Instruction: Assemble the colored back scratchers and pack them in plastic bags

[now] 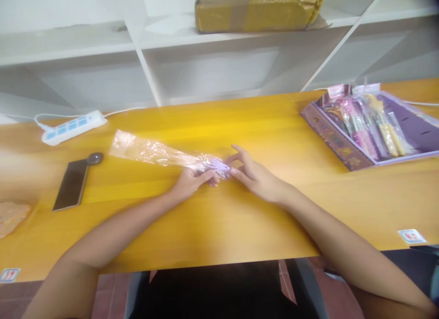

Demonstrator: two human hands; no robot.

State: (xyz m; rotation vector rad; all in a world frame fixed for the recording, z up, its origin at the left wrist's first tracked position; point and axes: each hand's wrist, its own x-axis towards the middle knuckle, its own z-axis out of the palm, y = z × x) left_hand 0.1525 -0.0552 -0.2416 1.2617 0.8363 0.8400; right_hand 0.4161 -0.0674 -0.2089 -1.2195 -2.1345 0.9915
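Below the near edge of the table (192, 236) show something black (219, 291) and the red-brown floor (113, 294). Two labels lie by that edge, one at the left (10, 275), one at the right (411, 236). Farther in, at the left side, is an orange packet (13, 217), partly out of view.

Past it lies a dark phone (71, 184), a mouse (95, 159) just beside its far end. Around the middle of the table, the left hand (197, 181) is closed on the clear bag (146, 147), near the purple piece (216, 165) inside. The bag's other end stretches off to the left. The right hand (254, 176) has its fingers bent and apart, one fingertip at the piece's pointed end; whether it pinches there I cannot tell.

Farther back at the left is a white power strip (74, 127). At the right, a purple tray (420, 127) holds several wrapped brushes (370, 127). Behind the table stand white shelves (212, 76), with a taped carton (254, 12) on one.
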